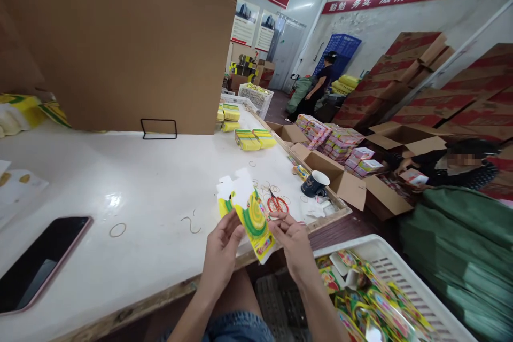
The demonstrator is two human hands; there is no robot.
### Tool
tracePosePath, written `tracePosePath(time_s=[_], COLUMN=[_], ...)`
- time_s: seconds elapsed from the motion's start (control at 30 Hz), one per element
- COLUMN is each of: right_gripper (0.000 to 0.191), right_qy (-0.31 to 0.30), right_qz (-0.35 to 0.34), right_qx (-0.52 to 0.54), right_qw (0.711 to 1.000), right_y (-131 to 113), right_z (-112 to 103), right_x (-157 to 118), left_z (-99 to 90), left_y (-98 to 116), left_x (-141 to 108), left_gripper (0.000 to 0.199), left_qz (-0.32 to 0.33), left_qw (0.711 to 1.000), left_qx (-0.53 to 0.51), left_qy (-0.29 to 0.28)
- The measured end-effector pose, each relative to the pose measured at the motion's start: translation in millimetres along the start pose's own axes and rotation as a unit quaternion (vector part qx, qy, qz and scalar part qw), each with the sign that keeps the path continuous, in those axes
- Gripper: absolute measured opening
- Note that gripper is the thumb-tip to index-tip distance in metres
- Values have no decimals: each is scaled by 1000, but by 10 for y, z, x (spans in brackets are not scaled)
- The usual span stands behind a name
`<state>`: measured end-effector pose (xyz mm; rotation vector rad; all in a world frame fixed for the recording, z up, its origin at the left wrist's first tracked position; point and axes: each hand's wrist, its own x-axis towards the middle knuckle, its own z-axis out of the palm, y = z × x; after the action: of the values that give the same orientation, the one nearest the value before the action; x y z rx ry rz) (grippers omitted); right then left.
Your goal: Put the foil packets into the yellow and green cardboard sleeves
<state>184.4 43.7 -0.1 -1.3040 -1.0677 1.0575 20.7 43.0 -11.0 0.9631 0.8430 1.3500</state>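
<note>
A printed yellow-and-green carton (253,220) with white end flaps is held over the table's front edge. My left hand (224,243) is closed on its left side, and another carton (225,204) of the same print shows behind it. At the right edge of the front carton, my right hand (292,240) pinches with thumb and fingers. Red-handled scissors (277,204) lie just beyond my right hand, among several loose rubber bands. Farther back on the table sit bundles of flat yellow cartons (256,139).
A dark mug (313,184) stands near the wooden right edge. A phone (42,262) lies at left. A large cardboard sheet (140,48) rises behind the table. At lower right, a white basket (377,241) holds printed packs. Open boxes (328,168) and two people are beyond.
</note>
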Motion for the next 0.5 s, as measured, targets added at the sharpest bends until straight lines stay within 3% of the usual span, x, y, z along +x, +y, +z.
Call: tracePosePath(time_s=[0.1, 0.17, 0.3, 0.5], right_gripper=[35, 32, 29, 30], right_qy=[-23, -45, -87, -61], right_qz=[53, 62, 43, 32], right_qx=[112, 127, 89, 9], right_qw=[992, 989, 991, 998], right_y=[-32, -59, -87, -64], right_z=[135, 192, 192, 127], right_x=[-153, -215, -286, -339], left_z=[-10, -21, -16, 18], left_y=[26, 53, 105, 93], left_x=[-9, -35, -83, -116], left_gripper=[47, 46, 41, 43], left_qz=[-49, -57, -37, -28], left_qw=[991, 983, 982, 982], left_qx=[-97, -131, -127, -115], left_qy=[-84, -112, -135, -148])
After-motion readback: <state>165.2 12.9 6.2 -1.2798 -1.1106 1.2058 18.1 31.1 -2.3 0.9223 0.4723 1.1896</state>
